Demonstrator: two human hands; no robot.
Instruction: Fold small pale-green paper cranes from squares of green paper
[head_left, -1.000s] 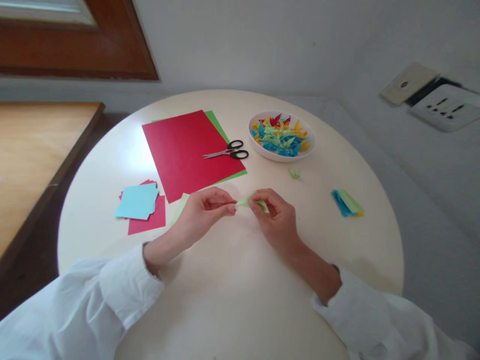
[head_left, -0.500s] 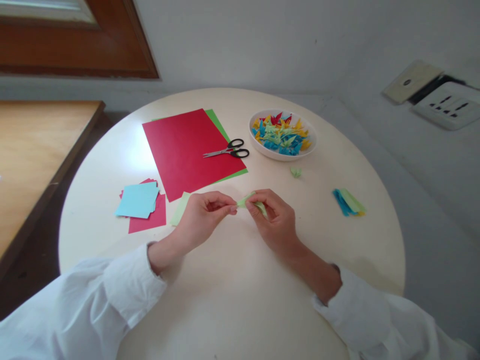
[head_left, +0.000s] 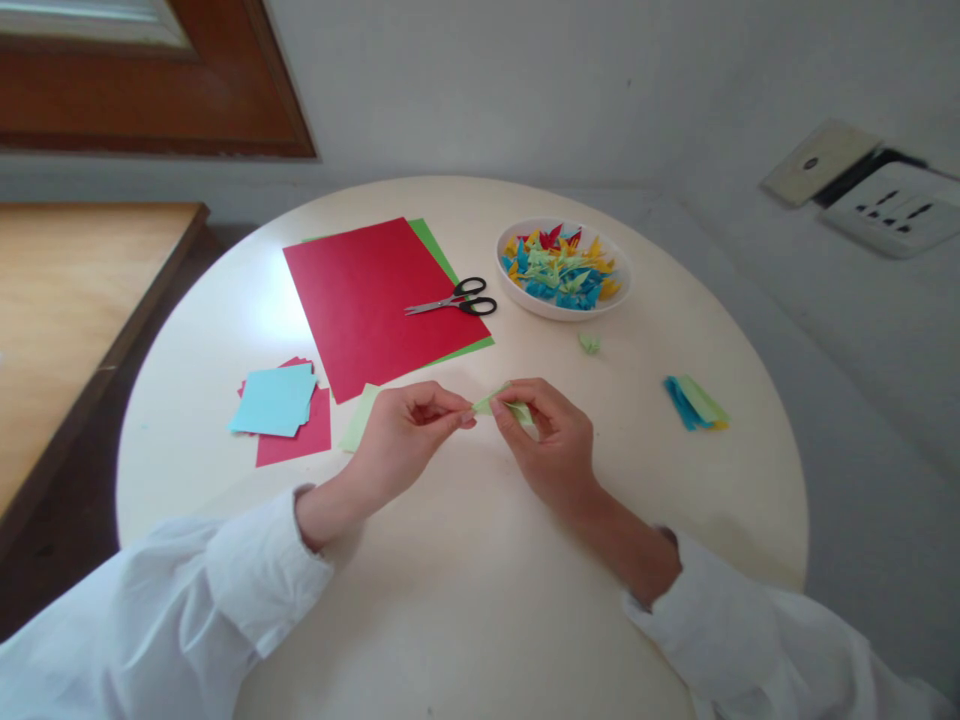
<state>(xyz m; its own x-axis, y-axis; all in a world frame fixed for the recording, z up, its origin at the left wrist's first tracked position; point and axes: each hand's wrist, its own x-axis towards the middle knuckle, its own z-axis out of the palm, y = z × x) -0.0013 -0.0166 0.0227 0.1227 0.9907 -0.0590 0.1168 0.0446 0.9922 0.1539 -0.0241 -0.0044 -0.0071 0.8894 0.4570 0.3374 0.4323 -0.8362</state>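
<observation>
Both hands meet over the middle of a round cream table (head_left: 465, 600). A small folded piece of light green paper (head_left: 501, 403) is pinched between them. My left hand (head_left: 409, 435) grips its left tip with thumb and forefinger. My right hand (head_left: 547, 435) curls round its right part, fingers closed on it. A light green paper square (head_left: 358, 418) lies flat just left of my left hand.
Behind the hands lie a red sheet (head_left: 371, 300) over a green one, and black-handled scissors (head_left: 459, 300). A white bowl (head_left: 564, 308) holds several coloured folded papers. A blue square (head_left: 275, 398) on red squares sits left; a small green piece (head_left: 589, 343) and folded strips (head_left: 695, 404) sit right.
The hands have stayed in place; the fingers shifted slightly on the green paper.
</observation>
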